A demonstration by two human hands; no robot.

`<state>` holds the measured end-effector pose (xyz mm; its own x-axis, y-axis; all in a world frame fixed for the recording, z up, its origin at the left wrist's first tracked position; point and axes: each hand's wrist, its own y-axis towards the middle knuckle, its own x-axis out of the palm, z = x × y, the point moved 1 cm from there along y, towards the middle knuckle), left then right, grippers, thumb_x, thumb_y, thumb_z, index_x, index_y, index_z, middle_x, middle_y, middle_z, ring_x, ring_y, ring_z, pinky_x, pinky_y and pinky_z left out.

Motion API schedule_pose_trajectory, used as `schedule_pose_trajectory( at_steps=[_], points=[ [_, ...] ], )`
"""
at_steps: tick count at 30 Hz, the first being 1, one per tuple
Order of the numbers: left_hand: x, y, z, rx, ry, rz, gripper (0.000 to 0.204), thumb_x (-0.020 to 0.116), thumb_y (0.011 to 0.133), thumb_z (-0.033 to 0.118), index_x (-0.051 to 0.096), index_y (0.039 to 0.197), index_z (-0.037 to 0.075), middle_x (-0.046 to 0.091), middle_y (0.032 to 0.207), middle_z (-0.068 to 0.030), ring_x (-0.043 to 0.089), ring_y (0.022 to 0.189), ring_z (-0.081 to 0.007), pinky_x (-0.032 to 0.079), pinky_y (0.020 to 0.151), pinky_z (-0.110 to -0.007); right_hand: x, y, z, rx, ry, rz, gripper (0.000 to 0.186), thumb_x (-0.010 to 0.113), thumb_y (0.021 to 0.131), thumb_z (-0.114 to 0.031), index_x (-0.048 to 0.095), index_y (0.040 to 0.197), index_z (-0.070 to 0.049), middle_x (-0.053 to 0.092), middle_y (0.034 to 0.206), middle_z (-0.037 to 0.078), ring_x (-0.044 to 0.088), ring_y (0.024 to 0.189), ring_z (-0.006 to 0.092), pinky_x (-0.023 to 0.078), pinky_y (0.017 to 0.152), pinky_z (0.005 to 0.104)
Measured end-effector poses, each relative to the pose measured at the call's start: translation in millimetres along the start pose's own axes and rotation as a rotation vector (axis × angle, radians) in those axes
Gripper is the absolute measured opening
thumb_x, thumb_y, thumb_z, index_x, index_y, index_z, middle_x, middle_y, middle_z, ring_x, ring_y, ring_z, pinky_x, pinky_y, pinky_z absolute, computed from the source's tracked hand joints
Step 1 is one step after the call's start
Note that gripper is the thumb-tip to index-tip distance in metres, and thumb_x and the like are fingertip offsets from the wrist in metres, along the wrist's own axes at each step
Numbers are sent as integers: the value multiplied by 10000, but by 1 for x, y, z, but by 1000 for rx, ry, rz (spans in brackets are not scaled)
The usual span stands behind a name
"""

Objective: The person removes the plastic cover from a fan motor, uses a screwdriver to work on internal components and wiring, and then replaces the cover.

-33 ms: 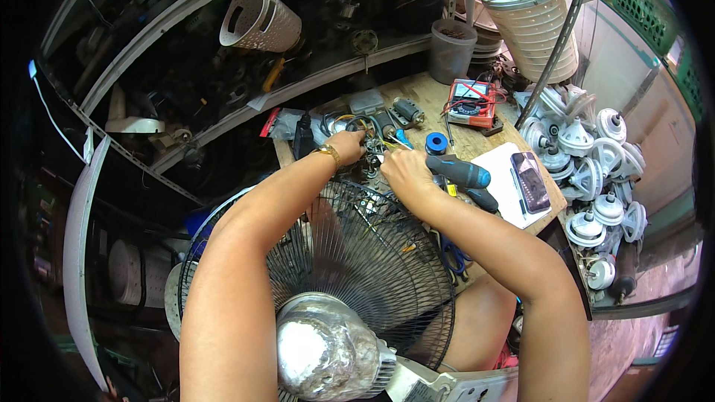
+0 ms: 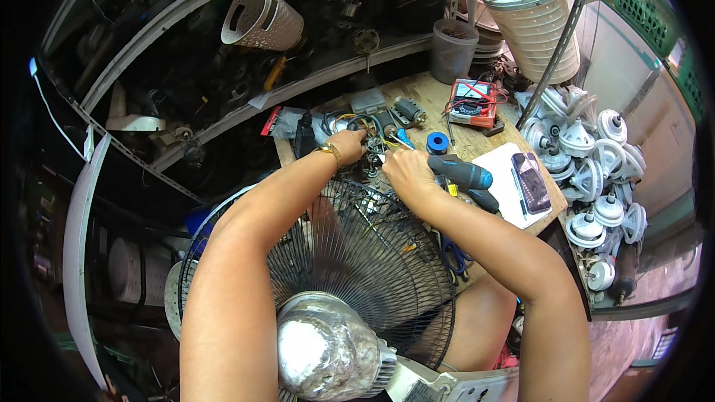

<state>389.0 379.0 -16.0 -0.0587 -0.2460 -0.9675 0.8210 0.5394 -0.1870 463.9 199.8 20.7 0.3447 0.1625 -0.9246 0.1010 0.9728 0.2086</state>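
Observation:
Both arms stretch over a black fan grille (image 2: 350,253) to a heap of small metal parts (image 2: 375,150) on the workbench. Wearing a gold bracelet, my left hand (image 2: 348,145) has its fingers bent down into the heap's left side; what they pinch is too small to make out. My right hand (image 2: 407,171) is closed at the heap's right edge, and a small pale bit shows by its fingers. A black-and-blue tool handle (image 2: 465,173) lies beside that wrist. A metal motor housing (image 2: 328,346) sits below, between my forearms.
A blue spool (image 2: 437,143), a red multimeter (image 2: 471,103) and a phone (image 2: 530,182) on white paper (image 2: 500,167) lie at the bench's right. White plastic fan parts (image 2: 588,156) pile beyond it. Stacked baskets (image 2: 532,26) and a grey bucket (image 2: 453,59) stand behind. Dark shelves border the left.

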Motion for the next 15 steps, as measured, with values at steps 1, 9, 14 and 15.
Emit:
schedule_pose_trajectory(
  at_steps=[1, 9, 14, 15],
  points=[
    [0, 0, -2, -5, 4, 4, 443, 573, 873, 307, 555, 1249, 74, 669, 1065, -202, 633, 993, -375, 492, 879, -449, 1, 2, 2, -1, 17, 16, 118, 623, 803, -169, 740, 786, -171, 671, 785, 7, 668, 754, 160, 467, 509, 347],
    [-1, 0, 1, 6, 19, -2, 478, 577, 877, 313, 526, 1283, 64, 663, 1072, -215, 629, 1002, -379, 492, 882, -447, 3, 3, 9, 12, 67, 24, 113, 623, 796, -158, 735, 782, -152, 679, 789, 19, 683, 732, 174, 487, 509, 343],
    [0, -1, 0, -11, 33, -19, 483, 580, 877, 317, 522, 1284, 63, 665, 1058, -218, 631, 999, -378, 495, 879, -451, 0, -4, 1, -46, 38, 23, 97, 579, 841, -134, 669, 857, -103, 671, 756, 60, 687, 680, 193, 499, 493, 326],
    [-1, -1, 2, -7, 35, -20, 483, 580, 878, 318, 521, 1283, 63, 666, 1053, -219, 631, 998, -378, 495, 878, -452, 1, -1, 3, -27, 25, 26, 98, 594, 829, -145, 690, 834, -124, 671, 764, 42, 684, 696, 183, 496, 497, 330]
  ],
)
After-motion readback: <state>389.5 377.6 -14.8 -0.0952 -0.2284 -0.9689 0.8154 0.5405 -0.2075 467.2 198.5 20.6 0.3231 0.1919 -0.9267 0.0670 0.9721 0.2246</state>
